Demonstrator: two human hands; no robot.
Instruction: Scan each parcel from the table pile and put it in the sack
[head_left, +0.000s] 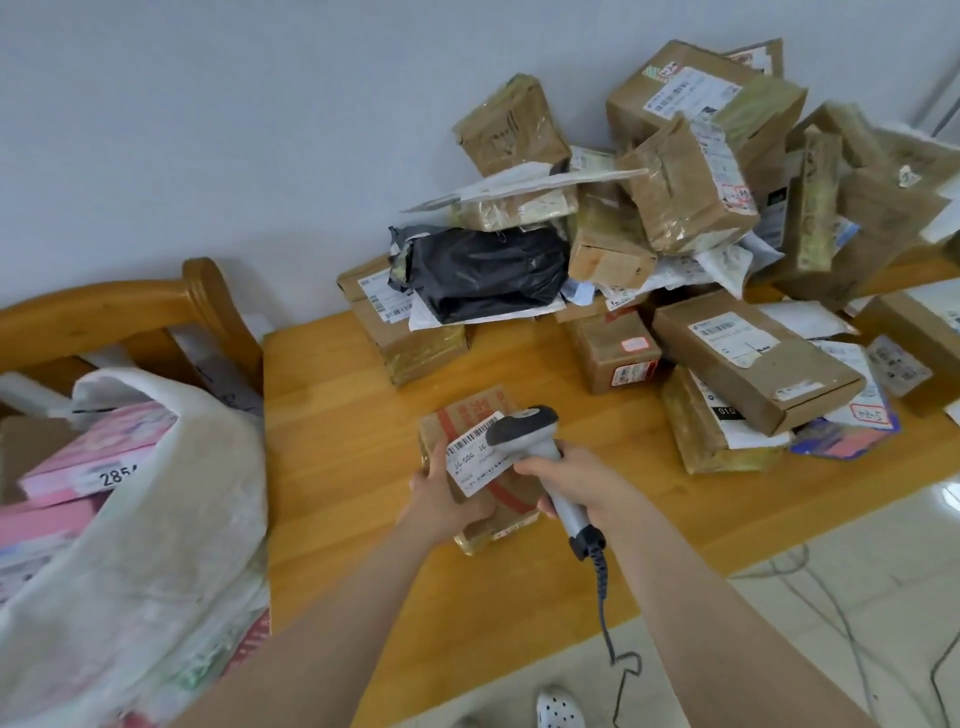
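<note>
My left hand (441, 499) grips a small brown cardboard parcel (480, 415) with red tape and a white barcode label, held just above the wooden table (332, 467). My right hand (576, 480) holds a grey handheld scanner (524, 426) by its handle, its head right over the label. The scanner's coiled cable (602, 587) hangs down to the floor. A pile of parcels (675, 208) fills the table's back and right. The white sack (156, 519) stands at the left, open, with pink parcels (98, 452) inside.
A wooden chair (130, 306) stands behind the sack. A black plastic-wrapped parcel (488, 270) lies at the pile's left edge. The white wall is behind the table. Loose cables (831, 597) run over the tiled floor at the right, and a white shoe (558, 709) shows below.
</note>
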